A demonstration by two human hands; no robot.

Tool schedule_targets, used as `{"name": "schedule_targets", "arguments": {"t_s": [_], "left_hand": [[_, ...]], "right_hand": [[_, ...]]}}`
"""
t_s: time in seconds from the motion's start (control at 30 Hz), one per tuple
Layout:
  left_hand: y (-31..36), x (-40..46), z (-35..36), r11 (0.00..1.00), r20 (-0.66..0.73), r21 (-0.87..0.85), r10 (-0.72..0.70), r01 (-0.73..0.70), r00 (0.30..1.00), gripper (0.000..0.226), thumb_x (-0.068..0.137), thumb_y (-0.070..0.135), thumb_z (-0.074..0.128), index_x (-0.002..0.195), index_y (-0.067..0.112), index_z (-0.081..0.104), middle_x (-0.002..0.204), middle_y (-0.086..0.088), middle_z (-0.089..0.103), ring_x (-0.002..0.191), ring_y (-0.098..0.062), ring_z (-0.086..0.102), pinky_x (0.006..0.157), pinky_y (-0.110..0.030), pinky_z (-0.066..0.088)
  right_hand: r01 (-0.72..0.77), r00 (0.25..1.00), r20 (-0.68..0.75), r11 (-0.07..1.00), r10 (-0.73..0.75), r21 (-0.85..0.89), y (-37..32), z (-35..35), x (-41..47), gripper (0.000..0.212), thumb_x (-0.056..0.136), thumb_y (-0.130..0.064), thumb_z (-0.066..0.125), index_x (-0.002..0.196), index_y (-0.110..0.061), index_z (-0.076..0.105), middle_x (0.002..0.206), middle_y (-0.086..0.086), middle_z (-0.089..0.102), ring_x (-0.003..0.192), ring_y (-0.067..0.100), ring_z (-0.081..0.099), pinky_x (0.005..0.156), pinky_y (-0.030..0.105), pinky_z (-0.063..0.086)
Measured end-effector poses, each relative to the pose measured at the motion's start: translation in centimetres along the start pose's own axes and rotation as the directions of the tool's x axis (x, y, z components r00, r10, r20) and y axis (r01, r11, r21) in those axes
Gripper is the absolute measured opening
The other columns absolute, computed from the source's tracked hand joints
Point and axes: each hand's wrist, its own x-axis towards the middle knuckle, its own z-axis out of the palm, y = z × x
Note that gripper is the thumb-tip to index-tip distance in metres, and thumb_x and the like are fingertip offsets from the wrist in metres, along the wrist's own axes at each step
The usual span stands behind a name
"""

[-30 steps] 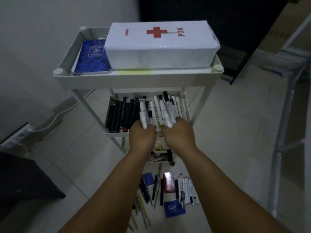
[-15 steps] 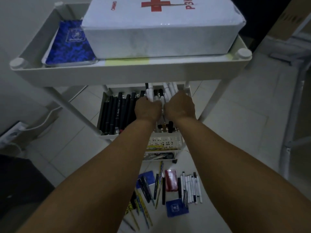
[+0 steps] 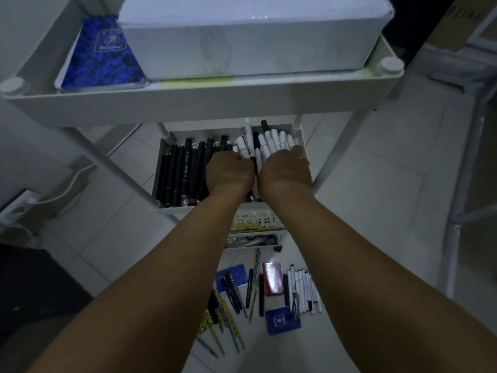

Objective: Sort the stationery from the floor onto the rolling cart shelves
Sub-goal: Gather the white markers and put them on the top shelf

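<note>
A white rolling cart (image 3: 188, 106) stands in front of me. Its middle shelf (image 3: 158, 184) holds a row of black markers (image 3: 185, 170) on the left. A bunch of white markers (image 3: 271, 142) lies on the right side of that shelf. My left hand (image 3: 230, 170) and my right hand (image 3: 285, 172) are side by side over the shelf, both closed around the near ends of the white markers. On the floor below lie more white pens (image 3: 304, 289), pencils (image 3: 226, 319), small blue booklets (image 3: 282, 320) and a red case (image 3: 273, 278).
The top shelf carries a white first-aid box (image 3: 252, 44) and a blue notebook (image 3: 102, 57). A perforated lower shelf (image 3: 255, 220) holds a few items. A white metal frame (image 3: 457, 184) stands to the right. A dark object (image 3: 32, 286) sits low on the left.
Both hands have carried the white markers from in front of the cart down onto the right side of the middle shelf. My head has moved closer to the cart.
</note>
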Motion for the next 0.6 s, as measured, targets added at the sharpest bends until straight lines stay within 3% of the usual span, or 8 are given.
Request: {"name": "schedule_targets", "arguments": {"t_s": [0.07,0.13,0.17,0.23,0.33,0.43,0.5,0.6], "left_hand": [[-0.4,-0.1,-0.4,1.000,-0.016,0.012,0.011,-0.011,1.000,0.027,0.090,0.017,0.061,0.115,0.014,0.069,0.118,-0.005,0.069,0.103,-0.019,0.065,0.078,-0.018,0.042],[-1.2,-0.1,-0.6,1.000,0.005,0.003,0.022,-0.022,1.000,0.039,0.088,0.016,0.065,0.127,0.015,0.062,0.125,-0.005,0.065,0.105,-0.018,0.064,0.085,-0.018,0.044],[-1.4,-0.2,-0.6,0.999,0.019,-0.014,0.033,-0.032,0.999,0.041,0.087,0.015,0.066,0.127,0.015,0.062,0.125,-0.005,0.065,0.104,-0.018,0.064,0.088,-0.020,0.047],[-1.8,-0.2,-0.7,0.998,0.034,-0.006,0.067,-0.067,0.997,0.041,0.087,0.017,0.066,0.128,0.015,0.061,0.124,-0.006,0.065,0.104,-0.018,0.064,0.093,-0.023,0.048],[-1.6,0.1,-0.4,0.973,0.017,0.114,0.200,-0.200,0.980,0.040,0.091,0.020,0.061,0.131,0.016,0.058,0.125,-0.008,0.063,0.110,-0.021,0.060,0.093,-0.022,0.043],[-0.9,0.4,0.0,0.923,0.075,0.191,0.327,-0.335,0.942,0.043,0.094,0.020,0.055,0.136,0.019,0.052,0.134,-0.014,0.052,0.117,-0.027,0.054,0.097,-0.031,0.044],[-0.8,0.5,0.2,0.880,0.148,0.283,0.353,-0.381,0.924,0.046,0.096,0.020,0.053,0.141,0.018,0.046,0.142,-0.014,0.040,0.121,-0.028,0.050,0.100,-0.031,0.040],[-0.7,0.3,0.1,0.823,0.167,0.370,0.398,-0.432,0.902,0.039,0.097,0.021,0.051,0.135,0.011,0.052,0.140,-0.013,0.042,0.119,-0.028,0.052,0.096,-0.030,0.042]], "right_hand": [[0.042,0.999,-0.002,0.997,-0.042,-0.058,0.3,-0.2,-1.1,0.062,0.096,-0.015,0.048,0.150,-0.008,0.017,0.149,0.016,0.023,0.133,0.032,0.029,0.103,0.040,0.036],[0.169,0.982,-0.066,0.976,-0.179,-0.134,1.2,0.2,-2.4,0.063,0.091,-0.011,0.053,0.148,-0.009,0.025,0.144,0.022,0.030,0.125,0.039,0.038,0.094,0.044,0.043],[0.213,0.962,-0.142,0.965,-0.235,-0.152,1.7,0.7,-3.0,0.059,0.084,-0.007,0.060,0.140,-0.004,0.041,0.133,0.027,0.042,0.112,0.042,0.049,0.084,0.043,0.048],[0.235,0.940,-0.201,0.949,-0.277,-0.211,2.3,1.5,-3.5,0.040,0.064,-0.002,0.073,0.103,0.003,0.067,0.099,0.025,0.061,0.076,0.036,0.061,0.057,0.033,0.050],[0.248,0.933,-0.162,0.899,-0.322,-0.361,2.4,1.6,-3.9,0.017,0.059,-0.007,0.075,0.075,-0.003,0.070,0.082,0.018,0.067,0.050,0.019,0.055,0.044,0.021,0.039],[0.264,0.926,-0.170,0.901,-0.337,-0.344,2.8,1.8,-4.0,0.018,0.057,-0.005,0.077,0.072,0.001,0.068,0.082,0.021,0.066,0.044,0.018,0.052,0.043,0.020,0.040],[0.264,0.932,-0.177,0.927,-0.317,-0.266,3.3,2.0,-4.2,0.027,0.059,-0.001,0.076,0.084,0.006,0.068,0.085,0.024,0.063,0.046,0.023,0.054,0.046,0.022,0.044],[0.311,0.928,-0.185,0.946,-0.323,-0.094,3.5,1.7,-4.9,0.032,0.071,0.004,0.068,0.102,0.007,0.063,0.100,0.030,0.057,0.057,0.032,0.058,0.055,0.029,0.049]]}}
